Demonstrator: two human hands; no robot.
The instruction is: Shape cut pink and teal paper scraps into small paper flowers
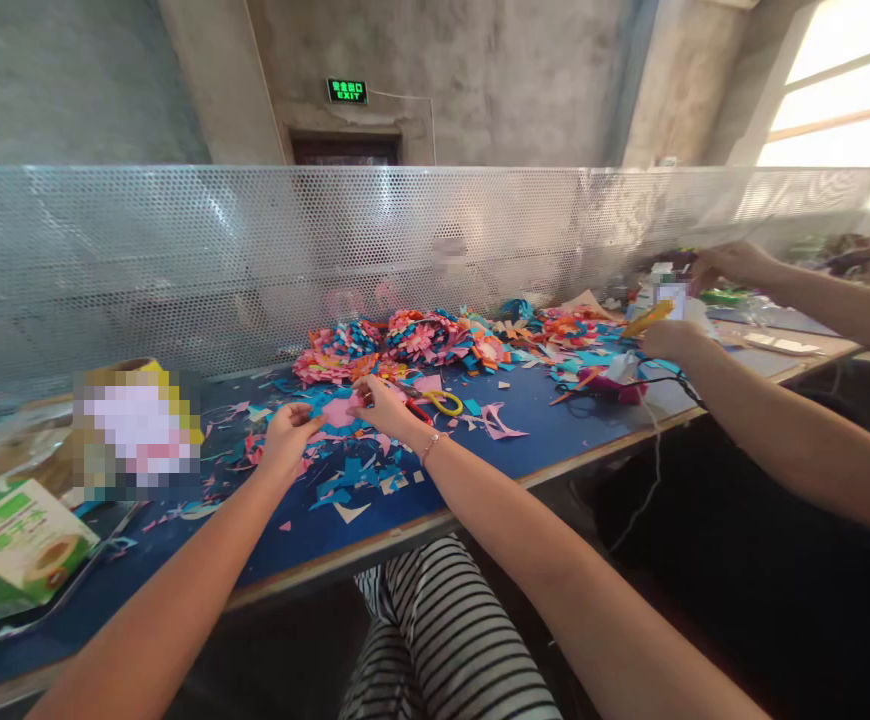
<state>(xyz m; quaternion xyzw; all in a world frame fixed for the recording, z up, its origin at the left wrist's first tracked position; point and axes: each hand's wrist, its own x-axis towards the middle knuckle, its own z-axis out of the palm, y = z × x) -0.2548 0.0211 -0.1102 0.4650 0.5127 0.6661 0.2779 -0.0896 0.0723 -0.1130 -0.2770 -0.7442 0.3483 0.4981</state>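
Note:
My left hand (287, 432) and my right hand (381, 402) meet over the blue table (405, 505), each pinching an edge of a pink paper piece (338, 412) that lies on blue paper. The fingers of both hands are closed on it. Yellow-handled scissors (444, 402) lie just right of my right hand. A bracelet sits on my right wrist. Blue, pink and white paper scraps (349, 480) are scattered under and around both hands.
Finished multicoloured paper flowers (405, 340) are heaped behind my hands, against a perforated metal screen (255, 260). A green box (15, 540) rests on a tray at the left. A co-worker's arm (772, 430) reaches over the table's right end, near a glue gun (645, 320).

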